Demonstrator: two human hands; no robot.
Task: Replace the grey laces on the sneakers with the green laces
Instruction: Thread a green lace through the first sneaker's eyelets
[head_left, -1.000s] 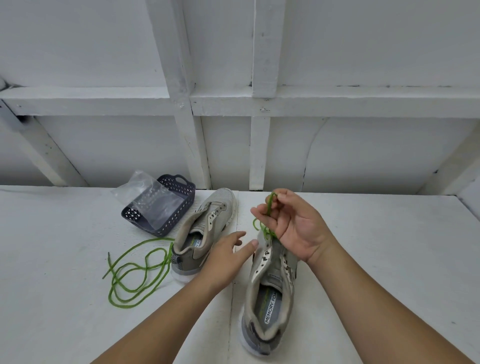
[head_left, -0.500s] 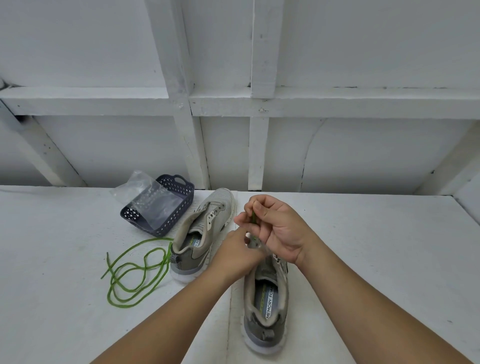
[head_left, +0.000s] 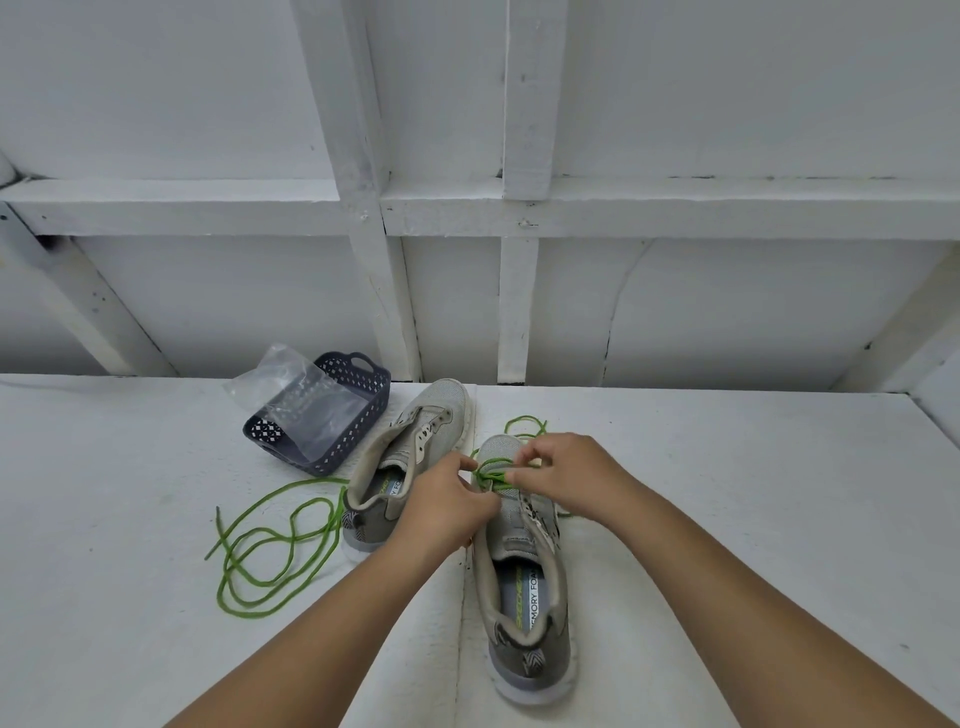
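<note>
Right sneaker (head_left: 524, 561): flat on the white bench (head_left: 727, 493), toe away from me, heel nearest; eyelets mostly bare.
Green lace in work (head_left: 496, 470): I see it crossing the lowest eyelets by the toe; slack loops lie on the bench past the toe.
Left hand (head_left: 447, 501): over the sneaker's left side; fingers curled, tips pinched on the green lace at the eyelet row.
Right hand (head_left: 566, 473): over the toe end; thumb and forefinger pinched on the same lace, other fingers curled.
Second sneaker (head_left: 410, 457): just left of the first, angled, no lace that I can make out; the left hand hides part of it.
Spare green lace (head_left: 265, 551): loose coil on the bench, left of the second sneaker, one end touching its heel area.
Basket (head_left: 332, 415): dark perforated, tipped, behind the coil; clear plastic bag (head_left: 291, 395) lying in it.
Grey laces: I cannot tell where they are.
</note>
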